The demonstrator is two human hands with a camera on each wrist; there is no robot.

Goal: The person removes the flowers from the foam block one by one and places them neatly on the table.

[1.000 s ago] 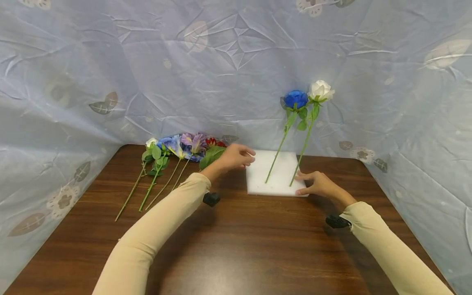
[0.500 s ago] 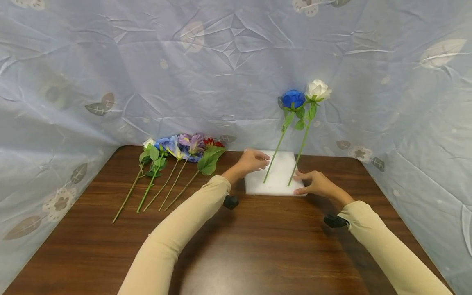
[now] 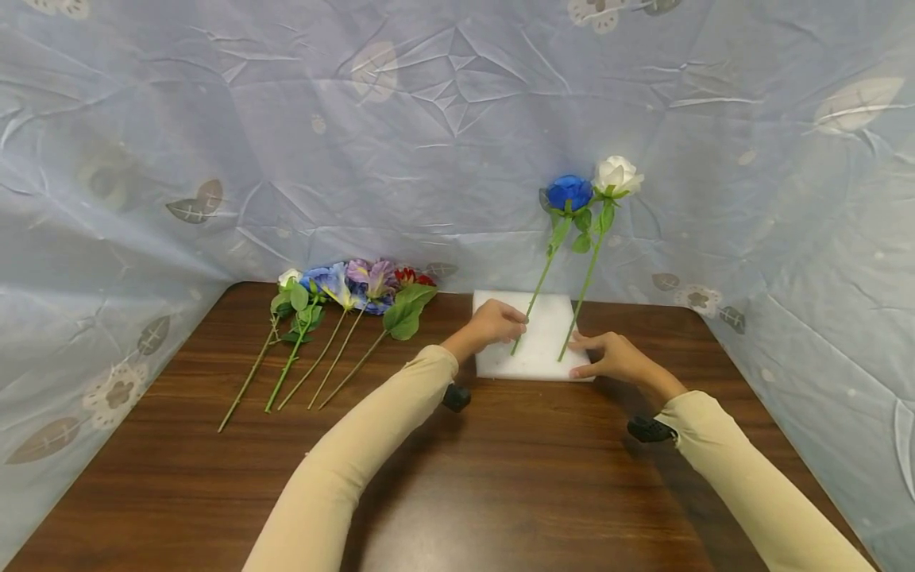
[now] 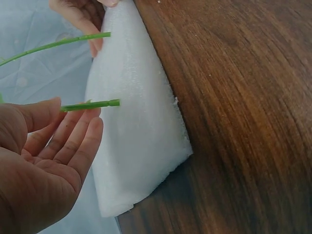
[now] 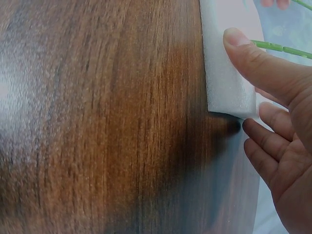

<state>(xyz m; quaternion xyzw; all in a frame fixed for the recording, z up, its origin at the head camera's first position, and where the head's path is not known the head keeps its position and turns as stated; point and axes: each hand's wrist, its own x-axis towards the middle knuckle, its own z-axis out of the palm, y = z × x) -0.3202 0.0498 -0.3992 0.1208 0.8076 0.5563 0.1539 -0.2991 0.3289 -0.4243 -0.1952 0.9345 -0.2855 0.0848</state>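
Note:
A white foam block (image 3: 496,361) lies on the brown table. Two artificial roses stand tilted in it, a blue rose (image 3: 569,192) and, to its right, a white rose (image 3: 617,176). My left hand (image 3: 495,324) pinches the blue rose's green stem (image 4: 105,104) low down, between thumb and fingers, just above the foam. At the block's right side my right hand (image 3: 623,362) holds the edge. In the right wrist view its thumb (image 5: 239,39) lies on the foam by the white rose's stem (image 5: 280,48), with part of the index finger hidden.
Several artificial flowers lie at the table's back left: a white rose (image 3: 289,277), blue blooms, a purple flower (image 3: 373,276) and red petals (image 3: 409,276) with a large green leaf (image 3: 409,311). A patterned pale cloth (image 3: 286,143) hangs around the table (image 3: 500,477).
My left hand has moved right, from beside the foam block to the blue rose's stem, and now pinches it. The right hand stays at the block's edge.

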